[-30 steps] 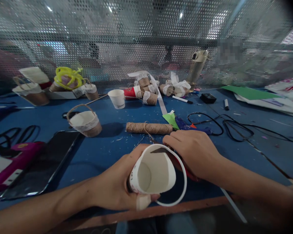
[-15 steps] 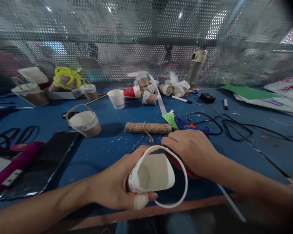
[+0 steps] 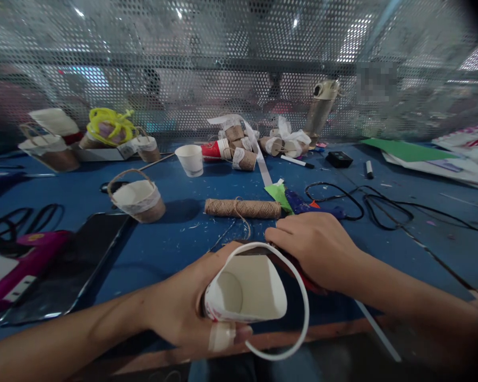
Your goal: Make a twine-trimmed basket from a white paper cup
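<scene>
My left hand [image 3: 183,305] is wrapped round a white paper cup [image 3: 258,289] tilted with its mouth toward me. A tape strip covers part of its thumb. The cup's rolled rim [image 3: 306,313] is partly cut away and curls out to the right as a loose white loop, its lower end free. My right hand [image 3: 318,246] is closed on red-handled scissors [image 3: 314,285] at the cup's far side; the hand and rim hide most of them. Beyond both hands lies a roll of brown twine [image 3: 242,208], its loose end trailing toward the cup.
A twine-handled cup basket [image 3: 139,201] and a dark phone [image 3: 71,260] are at left. Further back are a white paper cup [image 3: 190,160] and several small wrapped cups [image 3: 245,159]. A blue glue gun [image 3: 314,206] with a black cord [image 3: 382,212] lies at right.
The loose rim has swung outward and lower, its free end now apart from the left thumb. The cup is tipped slightly more, and its cut edge is longer.
</scene>
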A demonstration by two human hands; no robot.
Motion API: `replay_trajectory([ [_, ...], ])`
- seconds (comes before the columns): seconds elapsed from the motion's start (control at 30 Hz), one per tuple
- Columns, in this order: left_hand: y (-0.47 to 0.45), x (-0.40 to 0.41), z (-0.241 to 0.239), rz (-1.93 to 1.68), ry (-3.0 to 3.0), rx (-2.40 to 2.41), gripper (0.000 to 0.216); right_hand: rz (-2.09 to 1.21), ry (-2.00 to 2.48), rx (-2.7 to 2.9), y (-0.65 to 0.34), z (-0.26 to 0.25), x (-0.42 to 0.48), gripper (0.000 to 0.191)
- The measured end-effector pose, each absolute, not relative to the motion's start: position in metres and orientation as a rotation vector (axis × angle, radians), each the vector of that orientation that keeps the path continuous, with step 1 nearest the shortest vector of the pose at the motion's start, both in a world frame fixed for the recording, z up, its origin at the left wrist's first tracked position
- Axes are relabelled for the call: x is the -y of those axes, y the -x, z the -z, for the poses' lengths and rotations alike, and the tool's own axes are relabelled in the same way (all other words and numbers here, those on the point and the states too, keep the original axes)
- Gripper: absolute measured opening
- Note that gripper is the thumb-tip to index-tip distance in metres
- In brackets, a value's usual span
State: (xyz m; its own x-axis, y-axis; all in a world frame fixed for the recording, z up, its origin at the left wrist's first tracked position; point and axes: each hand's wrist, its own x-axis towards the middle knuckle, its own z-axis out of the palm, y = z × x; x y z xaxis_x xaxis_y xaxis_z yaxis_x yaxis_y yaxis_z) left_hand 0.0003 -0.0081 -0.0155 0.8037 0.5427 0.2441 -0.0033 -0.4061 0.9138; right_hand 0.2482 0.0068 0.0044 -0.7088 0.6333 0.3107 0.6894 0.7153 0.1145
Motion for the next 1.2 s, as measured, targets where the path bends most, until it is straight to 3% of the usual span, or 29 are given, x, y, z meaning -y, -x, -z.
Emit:
replay_trajectory([
  [0.17, -0.001, 0.009, 0.017, -0.636, -1.89, -0.429, 0.056, 0.338, 1.02, 2.695, -0.248, -0.005, -0.007, 0.007],
  [0.5, -0.004, 0.006, 0.016, -0.624, -1.752, -0.357, 0.055, 0.324, 1.013, 2.705, -0.247, -0.005, -0.005, 0.011],
  [0.67, -0.006, 0.005, 0.015, -0.515, -1.662, -0.206, 0.042, 0.31, 1.007, 2.689, -0.246, -0.006, -0.005, 0.016],
  [0.8, -0.007, 0.003, 0.015, -0.538, -1.633, -0.277, 0.054, 0.284, 0.979, 2.705, -0.244, -0.005, -0.005, 0.015],
  [1.0, -0.011, 0.002, 0.012, -0.445, -1.492, -0.174, 0.047, 0.263, 1.001, 2.682, -0.245, -0.006, -0.002, 0.016],
  [1.2, -0.006, 0.007, 0.015, -0.69, -1.428, -0.426, 0.073, 0.243, 1.122, 2.576, -0.248, -0.006, -0.004, 0.015],
])
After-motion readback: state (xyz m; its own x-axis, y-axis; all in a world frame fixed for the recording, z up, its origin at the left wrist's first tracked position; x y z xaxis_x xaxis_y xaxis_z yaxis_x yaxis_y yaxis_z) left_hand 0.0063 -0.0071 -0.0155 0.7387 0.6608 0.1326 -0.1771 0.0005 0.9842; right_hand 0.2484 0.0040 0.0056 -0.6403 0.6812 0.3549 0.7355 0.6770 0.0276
